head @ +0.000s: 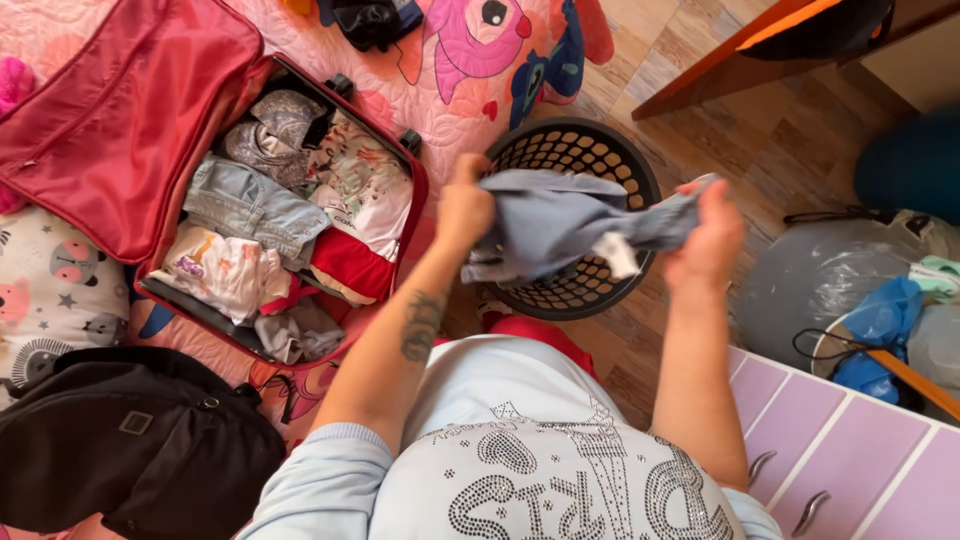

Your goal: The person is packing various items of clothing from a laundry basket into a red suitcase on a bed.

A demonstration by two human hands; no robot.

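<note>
The scene is lit brightly and evenly by soft daylight, and only faint shadows are cast. The grey garment (570,225) is slightly smeared by motion blur. Mild wide-angle bending is seen at the edges.

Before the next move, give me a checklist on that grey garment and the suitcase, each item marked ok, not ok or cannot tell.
1. Left hand grips the grey garment: ok.
2. Right hand grips its other end: ok.
3. Garment spread flat: not ok, bunched between the hands.
4. Garment clear of the black basket: ok, held above it.
5. Red suitcase open: ok, lid back.
6. Free room in the suitcase: cannot tell, folded clothes cover what shows.
</note>
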